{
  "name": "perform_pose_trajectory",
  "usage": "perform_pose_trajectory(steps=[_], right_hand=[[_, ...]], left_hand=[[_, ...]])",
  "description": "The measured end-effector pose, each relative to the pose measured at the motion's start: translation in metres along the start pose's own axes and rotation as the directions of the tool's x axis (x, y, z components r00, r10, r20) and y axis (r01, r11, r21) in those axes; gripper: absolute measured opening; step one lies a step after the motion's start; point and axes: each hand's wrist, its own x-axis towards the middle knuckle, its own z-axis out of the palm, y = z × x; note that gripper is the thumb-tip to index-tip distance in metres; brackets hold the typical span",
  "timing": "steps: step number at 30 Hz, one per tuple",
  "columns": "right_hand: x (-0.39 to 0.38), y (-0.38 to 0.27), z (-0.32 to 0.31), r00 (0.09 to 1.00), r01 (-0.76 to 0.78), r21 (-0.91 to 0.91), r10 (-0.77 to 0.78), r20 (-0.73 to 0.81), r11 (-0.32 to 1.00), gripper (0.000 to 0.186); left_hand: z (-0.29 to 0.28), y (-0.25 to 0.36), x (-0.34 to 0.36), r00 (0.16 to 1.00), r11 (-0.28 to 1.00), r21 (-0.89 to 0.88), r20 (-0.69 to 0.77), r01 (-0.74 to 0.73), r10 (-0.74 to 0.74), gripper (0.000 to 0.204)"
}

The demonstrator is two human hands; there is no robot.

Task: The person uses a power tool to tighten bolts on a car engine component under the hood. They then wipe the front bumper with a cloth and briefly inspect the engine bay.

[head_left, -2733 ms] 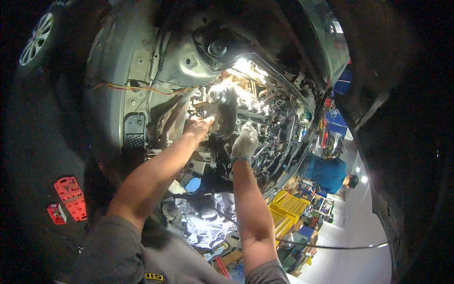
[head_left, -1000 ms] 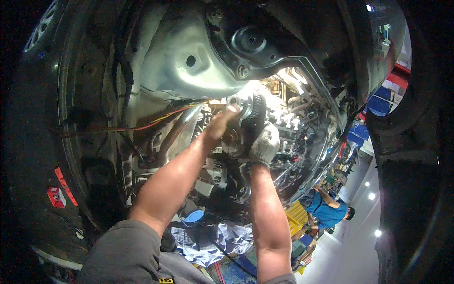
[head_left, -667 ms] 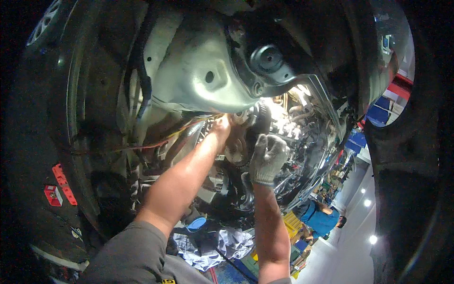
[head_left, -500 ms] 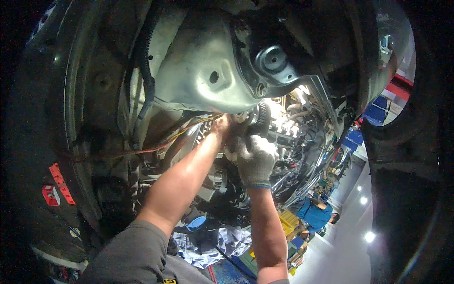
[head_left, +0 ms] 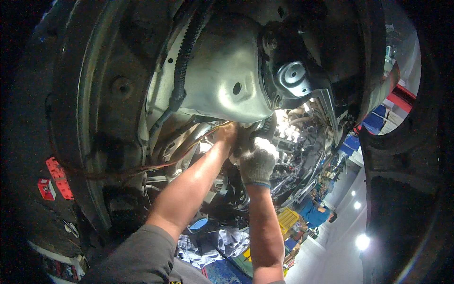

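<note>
In the head view, my bare left hand (head_left: 226, 135) reaches up beneath the pale metal inner panel (head_left: 213, 75); its fingertips are hidden in shadow beside red and yellow wires (head_left: 172, 162). My right hand (head_left: 259, 160), in a grey knit glove, is closed in a curl at the shadowed pulley area, just right of my left hand. What it grips is hidden. A dark toothed pulley (head_left: 266, 125) shows above it, with the lit engine top (head_left: 291, 130) to the right.
A dark bracket (head_left: 293, 75) hangs at upper right. A red plastic case (head_left: 59, 177) and red box (head_left: 46, 188) lie at left. White cloth (head_left: 215, 246), a blue cap (head_left: 198, 224), a yellow cabinet (head_left: 288, 217) and a person in blue (head_left: 314, 215) appear below and right.
The view has tipped up toward the inner panel. My gloved right hand has moved left and closed in beside my left hand, which has sunk further out of sight beneath the panel.
</note>
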Motion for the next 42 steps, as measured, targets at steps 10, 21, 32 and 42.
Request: perform_pose_trajectory(steps=[10,21,32,42], right_hand=[[0.001,0.009,-0.009,0.986,-0.033,0.023,0.029,0.162,0.999,0.021],[-0.001,0.011,-0.001,0.996,0.026,-0.041,-0.022,0.092,0.999,0.019],[-0.001,0.011,-0.036,0.951,-0.064,0.054,0.045,0.304,0.996,0.032],[-0.004,0.008,-0.023,0.971,-0.104,0.076,0.084,0.224,0.992,0.031]], left_hand=[[0.001,-0.002,-0.002,0.998,0.999,0.031,-0.059,-0.011,0.013,0.046],[0.009,-0.007,0.001,0.995,0.998,0.065,-0.094,-0.025,0.031,0.041],[0.008,-0.006,-0.004,0.992,0.997,0.072,-0.119,-0.026,0.035,0.037],[0.016,-0.010,0.001,0.992,0.995,0.099,-0.121,-0.031,0.043,0.035]])
